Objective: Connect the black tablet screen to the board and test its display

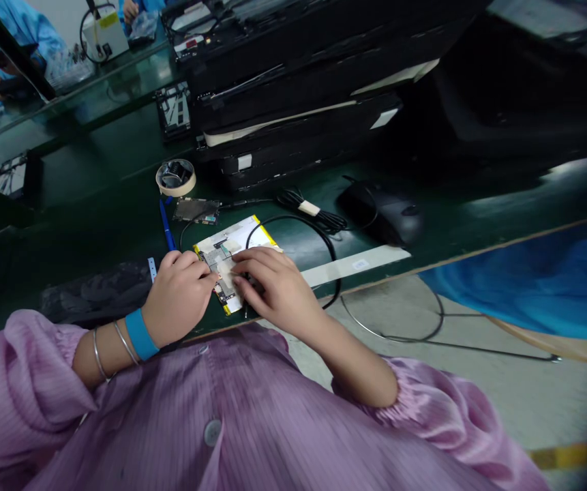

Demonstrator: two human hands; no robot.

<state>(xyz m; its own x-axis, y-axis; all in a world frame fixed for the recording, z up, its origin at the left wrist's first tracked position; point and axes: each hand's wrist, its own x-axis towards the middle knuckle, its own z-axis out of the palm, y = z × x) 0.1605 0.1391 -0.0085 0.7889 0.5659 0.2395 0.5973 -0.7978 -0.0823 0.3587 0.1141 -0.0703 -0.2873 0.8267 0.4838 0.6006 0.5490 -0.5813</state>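
Note:
A circuit board (pixel 216 257) joined to a flat white battery pack (pixel 260 237) with yellow edges lies near the bench's front edge. My left hand (pixel 179 296) has its fingers curled, and the thumb and forefinger pinch at the board's left side by a small copper-coloured spot. What sits between those fingertips is too small to name. From the right, my right hand (pixel 275 286) bends over the pack, thumb and fingertips close together on the board's middle. Anything in that pinch is hidden. A black cable (pixel 293 218) loops behind and around my right hand.
Behind the board lie a blue pen (pixel 166 225), a second small board (pixel 197 210), a tape roll (pixel 175 177) holding small parts and a bundled cable (pixel 313 208). A black mouse (pixel 382 213) and white strip (pixel 359 264) lie right. Black trays (pixel 293 123) stand behind. Co-workers in blue sit across.

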